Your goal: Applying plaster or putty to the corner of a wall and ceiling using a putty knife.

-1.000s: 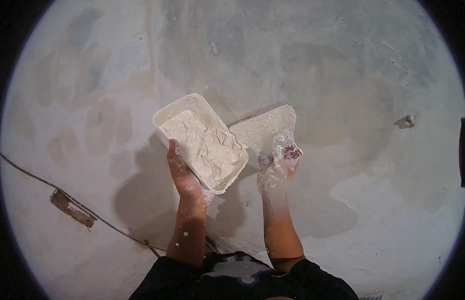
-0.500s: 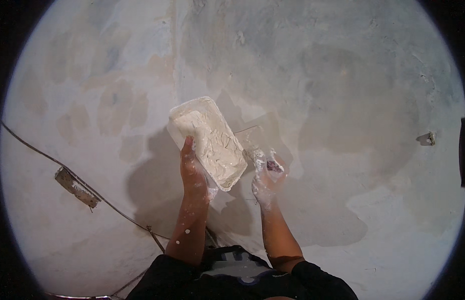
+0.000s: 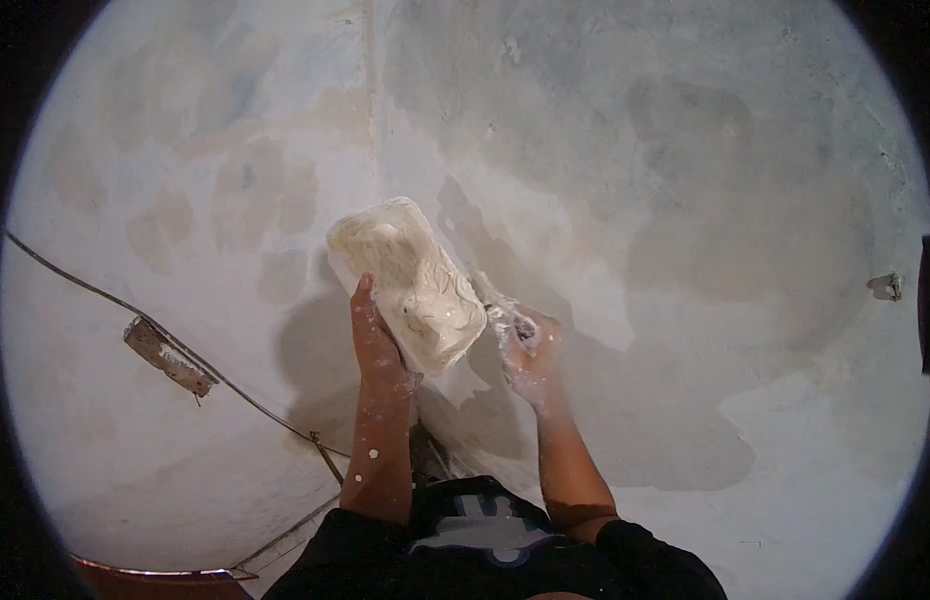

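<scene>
My left hand point(image 3: 375, 345) is wrapped round the side of a pale rectangular tub point(image 3: 337, 256), thumb lying along its near left edge. Cream-coloured filler paste point(image 3: 430, 290) covers the inside of the tub, with ridges and smears. On the tub's right, my right hand point(image 3: 530, 352), whitened with paste, is closed round the handle of a putty knife point(image 3: 495, 294). The knife's blade is turned nearly edge-on beside the tub's right rim, so most of its face is hidden. Whether it touches the rim I cannot tell.
A patched, plastered wall point(image 3: 625, 420) with damp grey areas fills the background. At the left a dark cable point(image 3: 260, 412) slants down past a rough-edged recessed box point(image 3: 168, 356). A small fitting point(image 3: 885, 287) sits in the wall at the far right.
The putty knife has turned from showing its broad blade to nearly edge-on, and my right hand has moved slightly up. The tub has tilted, and its paste surface looks different. The view has shifted a little.
</scene>
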A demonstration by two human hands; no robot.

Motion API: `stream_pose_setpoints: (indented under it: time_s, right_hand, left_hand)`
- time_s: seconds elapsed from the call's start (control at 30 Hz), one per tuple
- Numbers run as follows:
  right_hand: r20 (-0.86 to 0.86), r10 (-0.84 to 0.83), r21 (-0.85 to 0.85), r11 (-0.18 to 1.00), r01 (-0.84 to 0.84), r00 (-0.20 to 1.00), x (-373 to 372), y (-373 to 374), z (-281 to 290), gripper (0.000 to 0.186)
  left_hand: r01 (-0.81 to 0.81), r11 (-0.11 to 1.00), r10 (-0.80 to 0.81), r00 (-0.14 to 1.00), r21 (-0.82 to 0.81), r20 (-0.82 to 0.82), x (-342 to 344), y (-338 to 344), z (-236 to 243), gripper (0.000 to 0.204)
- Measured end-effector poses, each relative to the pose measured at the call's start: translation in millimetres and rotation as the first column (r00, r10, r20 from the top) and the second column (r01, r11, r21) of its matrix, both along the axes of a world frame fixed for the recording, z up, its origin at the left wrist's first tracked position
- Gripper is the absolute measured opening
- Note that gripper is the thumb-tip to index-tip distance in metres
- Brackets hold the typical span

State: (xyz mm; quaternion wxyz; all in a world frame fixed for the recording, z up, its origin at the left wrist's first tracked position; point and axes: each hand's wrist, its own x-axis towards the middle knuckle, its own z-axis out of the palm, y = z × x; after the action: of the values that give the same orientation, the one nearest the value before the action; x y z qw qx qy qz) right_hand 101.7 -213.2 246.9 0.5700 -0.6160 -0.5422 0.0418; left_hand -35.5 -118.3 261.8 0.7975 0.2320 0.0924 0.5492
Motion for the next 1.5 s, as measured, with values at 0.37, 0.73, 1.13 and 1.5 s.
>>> stream_pose_setpoints:
  time_s: [0.37, 0.73, 1.13, 1.5]
  right_hand:
    - [-0.572, 0.017, 0.301, 0.934, 0.191, 0.82, -0.5, -32.8, 12.6, 0.015]
    - [-0.511, -0.114, 0.173, 0.957, 0.232, 0.852, -11.4, -11.1, 4.1, 0.017]
    - [-0.569, 0.561, 0.678, 0.734, -0.044, 0.601, -26.0, -38.4, 58.9, 0.017]
    - [-0.057, -0.172, 0.849, 0.51, 0.138, 0.983, -132.9, -136.1, 78.8, 0.02]
  left_hand:
    - [-0.057, 0.998, 0.058, 0.991, -0.007, 0.12, 11.2, 14.6, -59.2, 0.065]
    - [-0.141, 0.976, 0.153, 0.986, 0.167, -0.063, 36.9, -13.0, -76.2, 0.063]
    - [0.318, 0.941, -0.323, 0.946, 0.113, 0.037, 12.0, -57.1, -23.7, 0.068]
    - [0.411, 0.747, -0.593, 0.768, 0.522, 0.244, -76.3, -92.6, 40.3, 0.07]
